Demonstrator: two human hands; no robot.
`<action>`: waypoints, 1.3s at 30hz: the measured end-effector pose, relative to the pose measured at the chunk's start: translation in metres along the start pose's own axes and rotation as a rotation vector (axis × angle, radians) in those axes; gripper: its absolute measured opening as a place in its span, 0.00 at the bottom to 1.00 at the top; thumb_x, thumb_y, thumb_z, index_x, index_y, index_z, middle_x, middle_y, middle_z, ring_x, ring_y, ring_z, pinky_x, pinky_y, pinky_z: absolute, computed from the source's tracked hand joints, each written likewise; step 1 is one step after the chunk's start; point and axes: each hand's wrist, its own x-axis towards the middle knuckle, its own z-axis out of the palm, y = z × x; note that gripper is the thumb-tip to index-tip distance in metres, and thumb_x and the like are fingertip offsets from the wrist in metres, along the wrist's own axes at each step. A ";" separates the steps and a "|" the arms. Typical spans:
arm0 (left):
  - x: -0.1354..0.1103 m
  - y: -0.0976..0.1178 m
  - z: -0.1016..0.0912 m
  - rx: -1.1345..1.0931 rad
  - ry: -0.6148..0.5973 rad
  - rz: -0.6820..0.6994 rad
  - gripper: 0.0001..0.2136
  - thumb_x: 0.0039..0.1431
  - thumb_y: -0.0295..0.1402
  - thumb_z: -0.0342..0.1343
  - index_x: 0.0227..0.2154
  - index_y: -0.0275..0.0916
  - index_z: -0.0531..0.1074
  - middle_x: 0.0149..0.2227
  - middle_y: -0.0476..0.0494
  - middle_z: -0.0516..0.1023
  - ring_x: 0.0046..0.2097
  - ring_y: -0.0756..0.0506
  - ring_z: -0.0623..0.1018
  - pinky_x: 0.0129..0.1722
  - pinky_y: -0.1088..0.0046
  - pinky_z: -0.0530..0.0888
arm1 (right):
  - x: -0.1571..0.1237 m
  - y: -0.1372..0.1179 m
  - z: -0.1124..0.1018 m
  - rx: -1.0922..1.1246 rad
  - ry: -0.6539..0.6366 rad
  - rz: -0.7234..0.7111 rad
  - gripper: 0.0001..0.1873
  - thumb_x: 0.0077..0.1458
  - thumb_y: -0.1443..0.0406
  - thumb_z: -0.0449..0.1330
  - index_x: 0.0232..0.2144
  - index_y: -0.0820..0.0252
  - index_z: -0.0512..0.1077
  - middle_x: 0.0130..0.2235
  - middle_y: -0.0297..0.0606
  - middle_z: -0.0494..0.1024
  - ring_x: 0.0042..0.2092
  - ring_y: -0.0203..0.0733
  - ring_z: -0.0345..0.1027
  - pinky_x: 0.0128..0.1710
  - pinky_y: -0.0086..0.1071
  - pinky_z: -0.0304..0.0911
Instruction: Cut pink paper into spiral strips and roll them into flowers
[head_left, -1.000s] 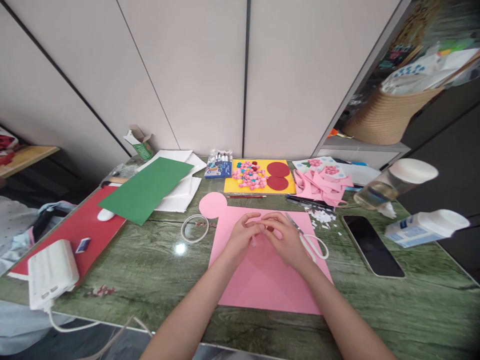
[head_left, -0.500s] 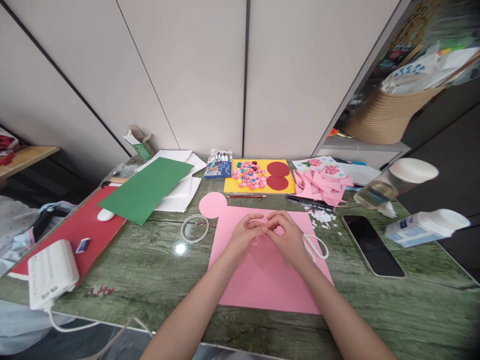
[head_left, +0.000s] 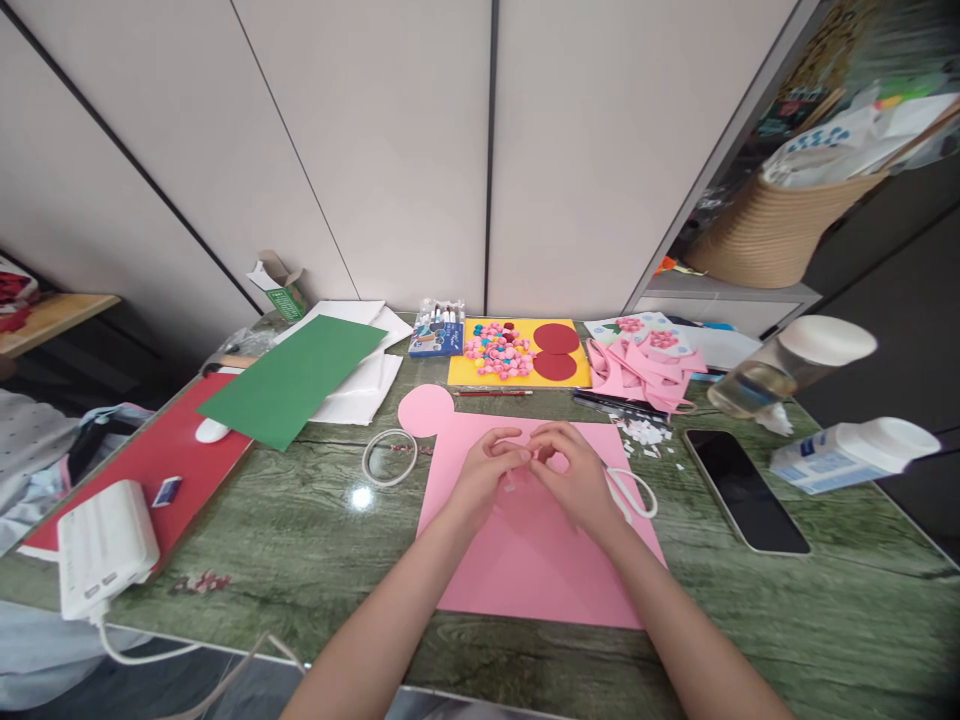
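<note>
Over a pink paper sheet [head_left: 540, 570], my left hand [head_left: 489, 472] and my right hand [head_left: 574, 474] meet at their fingertips. Both are closed in a pinch around something very small that I cannot make out. A tiny pale scrap [head_left: 510, 488] shows on the sheet between them. White-handled scissors [head_left: 645, 492] lie beside my right hand, their blades hidden beneath it. At the sheet's upper left corner rests a pink paper circle [head_left: 425, 410]. A white ring [head_left: 390, 458], perhaps a roll of tape, lies left of the sheet.
Behind stands a yellow sheet [head_left: 457, 372] bearing pink paper balls [head_left: 501, 352] and dark red circles [head_left: 556, 340]. Pink scraps [head_left: 645, 365], white bits [head_left: 643, 432], a phone [head_left: 746, 490] and a bottle [head_left: 847, 455] are to the right. Green paper [head_left: 296, 380] and a power bank [head_left: 106, 545] sit left.
My fingertips have shifted slightly against each other, the left thumb moving a little. Everything else stays in place.
</note>
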 end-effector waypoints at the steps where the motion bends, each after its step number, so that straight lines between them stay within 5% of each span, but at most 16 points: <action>1: 0.000 0.000 0.000 -0.004 0.003 0.003 0.20 0.40 0.31 0.66 0.39 0.37 0.69 0.20 0.54 0.72 0.21 0.53 0.70 0.26 0.76 0.64 | 0.000 0.001 0.000 -0.003 0.000 -0.002 0.05 0.49 0.71 0.59 0.28 0.56 0.72 0.38 0.36 0.71 0.29 0.35 0.67 0.33 0.33 0.66; 5: 0.001 0.000 -0.002 -0.001 0.007 0.022 0.20 0.40 0.30 0.66 0.38 0.36 0.69 0.22 0.53 0.74 0.22 0.54 0.70 0.28 0.76 0.65 | -0.001 0.003 0.000 -0.012 -0.002 -0.022 0.07 0.52 0.69 0.58 0.32 0.54 0.75 0.41 0.38 0.71 0.31 0.37 0.68 0.36 0.36 0.67; 11: 0.001 -0.002 -0.002 0.019 0.014 0.069 0.17 0.42 0.29 0.65 0.37 0.37 0.69 0.29 0.49 0.77 0.32 0.50 0.76 0.34 0.75 0.67 | -0.002 0.003 0.002 -0.004 -0.070 -0.088 0.16 0.55 0.72 0.54 0.38 0.47 0.76 0.45 0.37 0.72 0.48 0.43 0.67 0.49 0.39 0.64; 19: 0.001 -0.005 -0.002 0.008 -0.005 0.034 0.18 0.42 0.29 0.65 0.39 0.37 0.69 0.30 0.48 0.77 0.33 0.48 0.77 0.35 0.74 0.68 | -0.003 0.008 0.003 -0.023 0.049 -0.001 0.07 0.52 0.69 0.58 0.32 0.54 0.76 0.45 0.39 0.69 0.33 0.38 0.68 0.37 0.38 0.67; 27: 0.000 -0.003 0.001 0.022 -0.063 0.012 0.19 0.40 0.30 0.67 0.37 0.36 0.71 0.29 0.46 0.78 0.34 0.46 0.77 0.34 0.73 0.67 | -0.002 0.004 0.003 -0.011 0.072 0.020 0.06 0.48 0.69 0.59 0.21 0.57 0.67 0.39 0.39 0.69 0.42 0.44 0.67 0.37 0.36 0.66; 35: -0.002 -0.002 0.003 -0.010 -0.018 -0.022 0.20 0.39 0.30 0.66 0.38 0.38 0.69 0.28 0.48 0.77 0.28 0.50 0.75 0.26 0.76 0.63 | -0.002 0.000 0.003 -0.057 0.048 0.005 0.05 0.48 0.70 0.59 0.23 0.57 0.67 0.40 0.38 0.69 0.33 0.38 0.67 0.35 0.35 0.66; 39: -0.002 0.000 0.002 -0.048 0.033 -0.028 0.20 0.41 0.29 0.65 0.40 0.38 0.68 0.29 0.47 0.78 0.31 0.50 0.76 0.29 0.76 0.65 | -0.004 0.000 0.002 -0.093 0.047 -0.033 0.05 0.51 0.69 0.57 0.29 0.56 0.72 0.42 0.38 0.68 0.29 0.34 0.66 0.38 0.37 0.66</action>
